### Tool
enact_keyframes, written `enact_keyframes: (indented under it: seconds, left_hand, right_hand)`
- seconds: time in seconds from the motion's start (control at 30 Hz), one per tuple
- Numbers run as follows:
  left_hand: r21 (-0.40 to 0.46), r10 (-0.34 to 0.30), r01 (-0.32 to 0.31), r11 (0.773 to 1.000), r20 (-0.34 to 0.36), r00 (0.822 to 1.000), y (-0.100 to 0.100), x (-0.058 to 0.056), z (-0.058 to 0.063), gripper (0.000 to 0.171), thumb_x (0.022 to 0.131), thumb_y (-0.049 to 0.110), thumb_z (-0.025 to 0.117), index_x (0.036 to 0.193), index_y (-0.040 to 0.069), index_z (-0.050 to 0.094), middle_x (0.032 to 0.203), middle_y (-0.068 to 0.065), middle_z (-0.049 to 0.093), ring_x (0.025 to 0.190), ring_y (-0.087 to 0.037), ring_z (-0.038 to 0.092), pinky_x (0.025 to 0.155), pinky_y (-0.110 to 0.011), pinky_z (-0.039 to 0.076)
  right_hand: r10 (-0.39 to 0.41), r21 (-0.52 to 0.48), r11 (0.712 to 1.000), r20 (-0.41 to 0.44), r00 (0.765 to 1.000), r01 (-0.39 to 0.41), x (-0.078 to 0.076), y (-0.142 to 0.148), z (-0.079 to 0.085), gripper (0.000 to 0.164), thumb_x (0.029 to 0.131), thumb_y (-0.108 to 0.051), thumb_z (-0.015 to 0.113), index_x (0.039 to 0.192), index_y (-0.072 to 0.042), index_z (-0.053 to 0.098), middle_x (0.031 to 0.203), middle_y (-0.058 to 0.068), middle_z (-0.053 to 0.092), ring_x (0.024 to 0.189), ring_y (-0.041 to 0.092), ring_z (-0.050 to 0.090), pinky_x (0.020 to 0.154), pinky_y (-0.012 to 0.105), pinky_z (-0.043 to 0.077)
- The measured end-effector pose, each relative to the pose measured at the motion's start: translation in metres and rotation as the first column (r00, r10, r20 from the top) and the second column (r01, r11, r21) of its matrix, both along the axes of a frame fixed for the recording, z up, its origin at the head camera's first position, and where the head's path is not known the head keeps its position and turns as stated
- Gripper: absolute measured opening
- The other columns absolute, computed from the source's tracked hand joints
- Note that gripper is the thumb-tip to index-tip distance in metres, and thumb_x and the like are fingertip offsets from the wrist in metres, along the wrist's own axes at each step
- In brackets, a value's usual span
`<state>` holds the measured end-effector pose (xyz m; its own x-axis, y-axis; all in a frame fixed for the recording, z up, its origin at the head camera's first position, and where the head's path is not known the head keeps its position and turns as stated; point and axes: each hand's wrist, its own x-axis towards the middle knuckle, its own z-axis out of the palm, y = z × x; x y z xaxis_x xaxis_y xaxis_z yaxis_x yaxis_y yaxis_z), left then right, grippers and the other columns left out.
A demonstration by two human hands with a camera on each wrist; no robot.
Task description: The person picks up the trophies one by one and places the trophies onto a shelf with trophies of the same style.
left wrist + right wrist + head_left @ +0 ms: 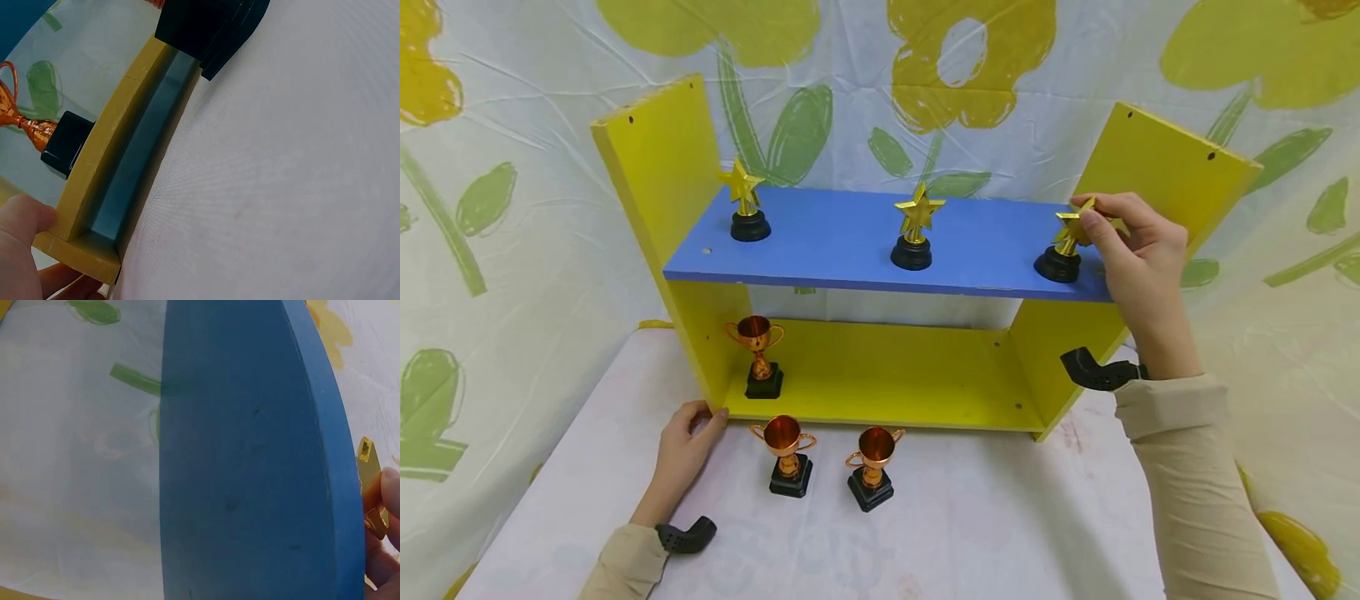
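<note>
At the right end of the blue upper board (835, 242), my right hand (1146, 267) pinches the gold star of a small star trophy (1058, 265) between thumb and fingers. Its black round base is on the board near the front edge. In the right wrist view the thumb and fingers hold the gold star (370, 464) beyond the board's edge. My left hand (681, 450) grips the lower left front corner of the yellow shelf unit (887, 375). The left wrist view shows the thumb (28, 215) on the yellow panel and the other fingers around its outer side.
Two more star trophies (749, 225) (912, 252) stand on the blue board, left and middle. A copper cup trophy (763, 383) stands at the lower board's left end. Two similar cups (791, 475) (871, 487) stand on the white cloth before the unit. Flowered fabric (865, 83) hangs behind.
</note>
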<state>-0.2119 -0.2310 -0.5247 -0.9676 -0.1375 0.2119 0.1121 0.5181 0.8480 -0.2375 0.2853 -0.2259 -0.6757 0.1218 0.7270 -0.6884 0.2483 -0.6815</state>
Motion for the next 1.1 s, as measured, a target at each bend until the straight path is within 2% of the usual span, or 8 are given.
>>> enact_keyframes:
  seconds: [0.23, 0.4, 0.57, 0.7, 0.87, 1.1]
  left_hand:
    - [-0.004, 0.0, 0.0, 1.0, -0.008, 1.0, 0.0, -0.001, 0.0, 0.041, 0.098, 0.031, 0.063, 0.12, -0.003, 0.059, 0.12, -0.022, 0.058, 0.115, -0.034, 0.051, 0.1, -0.05, 0.038]
    - [-0.006, -0.004, 0.004, 1.0, -0.01, 1.0, 0.0, -0.001, 0.001, 0.04, 0.098, 0.03, 0.063, 0.121, -0.003, 0.059, 0.12, -0.022, 0.058, 0.115, -0.034, 0.051, 0.1, -0.049, 0.038]
    - [-0.006, -0.003, 0.003, 1.0, -0.007, 1.0, 0.0, -0.001, 0.002, 0.041, 0.098, 0.031, 0.063, 0.121, -0.003, 0.058, 0.12, -0.021, 0.058, 0.115, -0.033, 0.051, 0.099, -0.048, 0.038]
    - [-0.011, 0.003, -0.003, 1.0, -0.008, 1.0, 0.0, -0.001, 0.001, 0.04, 0.098, 0.03, 0.063, 0.12, -0.003, 0.059, 0.12, -0.021, 0.058, 0.114, -0.032, 0.051, 0.098, -0.047, 0.037]
    - [-0.015, -0.001, 0.001, 1.0, -0.008, 1.0, 0.0, -0.001, 0.0, 0.039, 0.098, 0.03, 0.063, 0.12, -0.002, 0.059, 0.119, -0.021, 0.059, 0.113, -0.031, 0.051, 0.098, -0.047, 0.038]
    - [-0.03, 0.004, -0.004, 1.0, -0.005, 1.0, -0.001, 0.0, -0.001, 0.039, 0.098, 0.03, 0.062, 0.12, -0.002, 0.059, 0.118, -0.02, 0.06, 0.112, -0.029, 0.052, 0.096, -0.043, 0.038]
  right_hand:
    - [-0.015, 0.011, 1.0, -0.027, 1.0, 0.016, 0.0, -0.001, 0.0, 0.018, 0.094, 0.0, 0.063, 0.109, 0.007, 0.071, 0.106, 0.013, 0.069, 0.077, 0.019, 0.059, 0.077, 0.018, 0.052]
    - [-0.09, 0.071, 0.993, -0.008, 0.996, 0.09, 0.002, -0.001, 0.0, 0.02, 0.096, -0.004, 0.062, 0.112, 0.003, 0.072, 0.109, 0.011, 0.069, 0.078, 0.019, 0.059, 0.078, 0.018, 0.051]
    - [-0.195, 0.171, 0.967, 0.013, 0.981, 0.19, 0.004, -0.002, 0.0, 0.028, 0.099, -0.012, 0.061, 0.125, -0.007, 0.068, 0.102, 0.001, 0.068, 0.081, 0.018, 0.059, 0.079, 0.017, 0.05]
    - [-0.242, 0.211, 0.95, 0.025, 0.97, 0.232, 0.007, -0.002, -0.002, 0.036, 0.099, -0.015, 0.06, 0.135, -0.015, 0.062, 0.102, -0.005, 0.064, 0.09, 0.015, 0.058, 0.081, 0.015, 0.049]
    - [-0.232, 0.179, 0.957, 0.004, 0.973, 0.227, 0.013, -0.003, -0.009, 0.043, 0.096, -0.009, 0.061, 0.138, -0.015, 0.058, 0.11, -0.007, 0.063, 0.103, 0.015, 0.057, 0.081, 0.014, 0.048]
    - [-0.206, 0.126, 0.97, -0.024, 0.978, 0.207, 0.019, -0.005, -0.016, 0.046, 0.095, -0.004, 0.059, 0.14, -0.01, 0.053, 0.119, -0.003, 0.062, 0.11, 0.016, 0.055, 0.086, 0.015, 0.048]
